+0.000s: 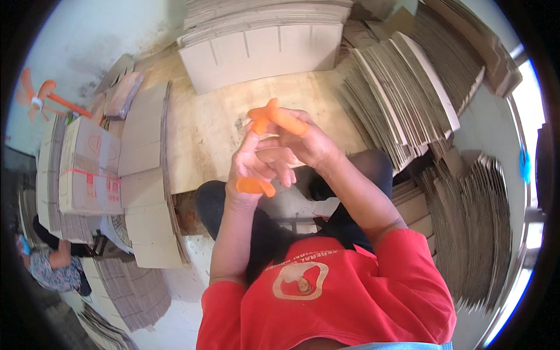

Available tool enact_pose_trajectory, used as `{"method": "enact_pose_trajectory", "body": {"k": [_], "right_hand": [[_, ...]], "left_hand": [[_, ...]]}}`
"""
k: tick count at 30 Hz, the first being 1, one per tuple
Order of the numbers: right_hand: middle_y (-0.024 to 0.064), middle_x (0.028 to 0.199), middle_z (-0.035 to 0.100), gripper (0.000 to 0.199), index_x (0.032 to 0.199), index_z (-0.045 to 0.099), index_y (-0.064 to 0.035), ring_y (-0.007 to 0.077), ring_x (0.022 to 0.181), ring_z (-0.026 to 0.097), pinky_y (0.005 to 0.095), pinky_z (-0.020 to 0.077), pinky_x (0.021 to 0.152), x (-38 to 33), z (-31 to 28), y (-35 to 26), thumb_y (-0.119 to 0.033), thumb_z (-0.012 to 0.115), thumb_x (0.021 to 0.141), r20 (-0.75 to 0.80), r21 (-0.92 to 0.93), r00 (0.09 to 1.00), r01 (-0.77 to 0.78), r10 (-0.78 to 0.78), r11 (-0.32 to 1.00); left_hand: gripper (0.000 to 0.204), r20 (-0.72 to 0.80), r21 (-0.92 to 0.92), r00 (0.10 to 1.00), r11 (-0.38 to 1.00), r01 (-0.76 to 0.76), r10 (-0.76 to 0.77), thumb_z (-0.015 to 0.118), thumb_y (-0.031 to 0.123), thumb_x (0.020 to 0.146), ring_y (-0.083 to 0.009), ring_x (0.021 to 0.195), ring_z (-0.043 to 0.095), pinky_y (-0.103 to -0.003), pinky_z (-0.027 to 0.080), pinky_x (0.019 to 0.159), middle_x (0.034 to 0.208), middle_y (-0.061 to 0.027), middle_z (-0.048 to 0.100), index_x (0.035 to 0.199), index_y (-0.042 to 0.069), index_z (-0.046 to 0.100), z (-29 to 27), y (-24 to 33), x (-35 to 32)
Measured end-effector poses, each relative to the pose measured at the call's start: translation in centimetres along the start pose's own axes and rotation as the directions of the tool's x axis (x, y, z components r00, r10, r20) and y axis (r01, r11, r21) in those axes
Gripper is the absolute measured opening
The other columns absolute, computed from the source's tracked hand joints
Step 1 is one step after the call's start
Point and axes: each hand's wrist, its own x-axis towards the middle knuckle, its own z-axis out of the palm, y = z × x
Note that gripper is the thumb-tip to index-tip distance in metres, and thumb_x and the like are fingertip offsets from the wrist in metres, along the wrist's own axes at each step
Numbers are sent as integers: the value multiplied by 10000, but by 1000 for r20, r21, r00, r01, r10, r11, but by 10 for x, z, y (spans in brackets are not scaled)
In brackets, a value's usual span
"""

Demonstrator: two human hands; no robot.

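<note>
Both hands are raised together in front of my chest, above the work surface. Orange finger cots [289,121] cover some of the fingers. My left hand [259,162] is turned up with its lower fingers loosely bent and apart; an orange cot [251,185] sits near its base, beside the wrist. My right hand [312,143] reaches across, and its orange-covered fingers close on the orange-covered tip of a left finger. The orange shapes cross there, so which tip belongs to which finger is partly hidden.
A pale wooden board [227,111] lies beyond my knees. Flattened cardboard stacks stand at its back [262,52] and right [396,93]. Left are a taped carton [90,169], more cardboard sheets [143,131] and an orange fan [36,99]. Another person [55,268] is at the far left.
</note>
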Motion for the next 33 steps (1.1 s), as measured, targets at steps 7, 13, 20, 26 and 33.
{"method": "enact_pose_trajectory", "body": {"k": [7, 13, 20, 26, 33], "right_hand": [[95, 772, 454, 289, 1181, 534, -114, 230, 673, 489, 357, 405, 671, -34, 28, 12, -239, 452, 933, 136, 175, 983, -146, 123, 974], [126, 890, 460, 387, 1262, 488, -69, 247, 687, 517, 355, 434, 659, -63, 20, -16, -198, 512, 897, 161, 54, 945, -295, 283, 954], [228, 961, 645, 277, 923, 623, 71, 373, 931, 632, 445, 503, 850, -67, 13, -55, -179, 503, 923, 115, 205, 993, -31, 8, 978], [201, 816, 631, 167, 917, 607, 61, 366, 779, 656, 474, 551, 740, -82, -31, -52, -87, 623, 842, 239, 119, 971, -39, 9, 992], [201, 928, 648, 379, 1078, 564, 79, 291, 877, 641, 353, 523, 763, -91, -53, -63, -201, 656, 840, 189, 13, 971, -152, 147, 988]], "left_hand": [[581, 423, -823, 572, 562, -81, 703, 655, 142, 811, -328, 796, 657, -429, 535, 733, 1051, -251, 634, 1304, -49, 414, 45, -81, 71], [310, 96, -991, 533, 129, -25, 841, 547, 157, 883, -335, 792, 658, -435, 540, 760, 977, -232, 648, 1100, -61, 585, 79, -122, 71], [988, 353, -188, 934, 973, 131, -58, 621, 248, 880, -349, 486, 601, -462, 544, 497, 826, -299, 595, 1435, 148, -191, 39, -88, 26], [864, 141, -456, 968, 854, 251, -210, 611, 257, 866, -433, 655, 626, -530, 541, 562, 1101, -387, 529, 1471, 203, -3, 74, -116, 28], [323, 85, -996, 503, 69, 51, 860, 527, 105, 871, -318, 741, 625, -485, 544, 565, 1011, -149, 637, 1186, 65, 583, -5, -231, 103]]}}
